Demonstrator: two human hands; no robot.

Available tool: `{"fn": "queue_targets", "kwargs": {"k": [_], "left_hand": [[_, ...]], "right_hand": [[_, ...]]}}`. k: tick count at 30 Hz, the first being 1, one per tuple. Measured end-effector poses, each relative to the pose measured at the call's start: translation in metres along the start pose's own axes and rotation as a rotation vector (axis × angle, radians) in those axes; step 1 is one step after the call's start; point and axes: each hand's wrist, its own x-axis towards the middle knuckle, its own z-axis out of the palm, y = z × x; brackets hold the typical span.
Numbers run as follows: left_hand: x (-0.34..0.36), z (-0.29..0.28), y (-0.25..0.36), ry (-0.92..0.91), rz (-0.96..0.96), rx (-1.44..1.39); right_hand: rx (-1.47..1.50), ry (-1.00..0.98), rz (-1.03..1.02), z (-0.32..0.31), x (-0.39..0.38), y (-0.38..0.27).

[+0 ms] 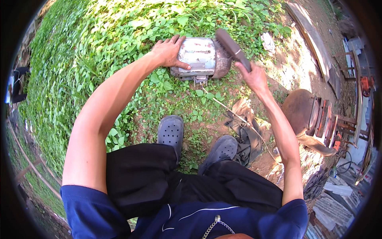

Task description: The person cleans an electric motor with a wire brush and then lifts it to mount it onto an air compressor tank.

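A worn, silvery electric motor (197, 55) with a rusty brown right end lies on its side on the leafy ground ahead of my feet. My left hand (169, 51) rests on its left end, fingers spread over the casing and the thumb along the near side. In my right hand (254, 77) is the handle of a dark brown brush (230, 46). Its bristles face the motor's rusty end and appear to touch it. A pale cord (227, 106) runs from under the motor toward my right forearm.
Green plants (131, 24) cover the ground at left and behind the motor. Right of my shoes lies a crumpled dark cloth (248, 139). Farther right are a rounded brown object (298, 111), a long plank (310, 34) and stacked scrap sheets (334, 211).
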Motion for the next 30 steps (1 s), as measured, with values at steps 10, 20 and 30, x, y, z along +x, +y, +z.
{"fn": "queue_targets", "kwargs": {"k": [10, 20, 30], "left_hand": [[-0.003, 0.000, -0.001, -0.013, -0.015, 0.036], [0.001, 0.010, 0.007, 0.107, 0.091, 0.084], [0.003, 0.007, 0.013, 0.091, 0.071, 0.050]], "right_hand": [[-0.014, 0.124, -0.069, -0.011, -0.002, -0.012], [-0.139, 0.018, 0.197, -0.009, 0.037, 0.014], [-0.351, 0.078, -0.095, -0.020, 0.066, 0.027]]}}
